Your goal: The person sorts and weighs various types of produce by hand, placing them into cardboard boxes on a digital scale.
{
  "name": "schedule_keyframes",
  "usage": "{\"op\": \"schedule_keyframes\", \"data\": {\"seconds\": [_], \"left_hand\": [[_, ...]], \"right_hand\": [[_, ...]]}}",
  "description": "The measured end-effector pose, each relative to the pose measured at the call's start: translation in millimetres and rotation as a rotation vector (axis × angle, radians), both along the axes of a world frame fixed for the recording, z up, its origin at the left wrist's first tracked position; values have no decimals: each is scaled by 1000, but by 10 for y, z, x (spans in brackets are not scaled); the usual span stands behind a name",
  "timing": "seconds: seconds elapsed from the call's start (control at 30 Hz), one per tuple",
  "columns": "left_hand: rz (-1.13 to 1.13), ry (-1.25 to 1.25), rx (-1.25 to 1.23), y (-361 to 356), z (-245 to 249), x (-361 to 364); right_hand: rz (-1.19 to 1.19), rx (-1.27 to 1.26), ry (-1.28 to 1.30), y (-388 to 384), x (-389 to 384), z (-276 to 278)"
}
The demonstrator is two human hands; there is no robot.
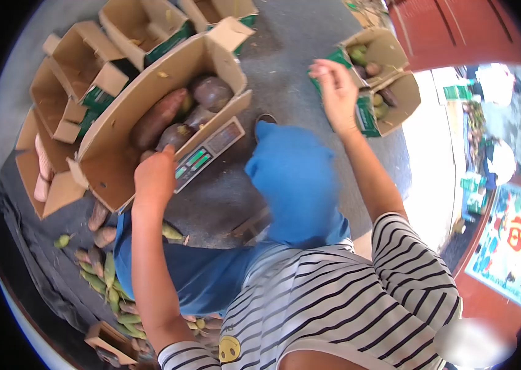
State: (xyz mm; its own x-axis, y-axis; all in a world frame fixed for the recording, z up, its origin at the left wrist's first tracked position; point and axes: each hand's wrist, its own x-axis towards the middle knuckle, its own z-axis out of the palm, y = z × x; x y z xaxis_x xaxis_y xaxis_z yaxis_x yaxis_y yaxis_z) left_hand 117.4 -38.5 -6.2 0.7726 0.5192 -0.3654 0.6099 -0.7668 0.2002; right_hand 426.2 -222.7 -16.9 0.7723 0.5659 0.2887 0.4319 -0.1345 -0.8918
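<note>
A large cardboard box (100,176) stands tilted in view on a digital scale (216,143) with a lit green display. Inside it lie several plump purple fruits (212,94), among them a long reddish-purple one (158,115). My left hand (154,179) is at the box's near rim, its fingers curled against the fruits; what they grip, if anything, is hidden. Raised over the floor to the right, my right hand (337,92) holds nothing, with its fingers loosely bent and apart. It is nearest to two small green-sided boxes (386,92).
More open cardboard boxes (78,58) stand behind the large box. Green and pinkish long fruits (109,271) lie on dark cloth by my leg. A bare foot (43,166) shows at far left. Other people (500,160) are at far right, near a colourful poster (510,246).
</note>
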Motion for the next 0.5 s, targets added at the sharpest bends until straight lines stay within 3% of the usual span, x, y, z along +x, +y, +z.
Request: {"op": "schedule_keyframes", "data": {"seconds": [0.03, 0.1, 0.13, 0.17, 0.2, 0.23, 0.3, 0.4, 0.5], "left_hand": [[-2, 16, -3, -2, 1, 7], [-37, -8, 41, -10, 1, -1], [-38, -15, 39, -9, 6, -4], [-37, -19, 36, -10, 11, -5], [-32, -20, 31, -13, 14, -5], [-26, -21, 20, -14, 13, -1], [-14, -14, -5, -13, 19, 13], [-3, -27, -21, -35, 77, 68], [1, -21, -28, -8, 14, 34]], "right_hand": [[-211, -157, -307, -344, 355, -94], [-641, -64, -423, -1317, 1377, -608], [-923, -288, -405, -1762, 1643, -632], [-1100, -556, -596, -2302, 1993, -830], [-1169, -775, -362, -2658, 2160, -910], [-1108, -930, -102, -3010, 2401, -1109], [-971, -828, 514, -2930, 2169, -916], [-743, -691, 600, -3244, 2560, -1438], [-749, -872, 607, -3303, 2702, -1505]]}}
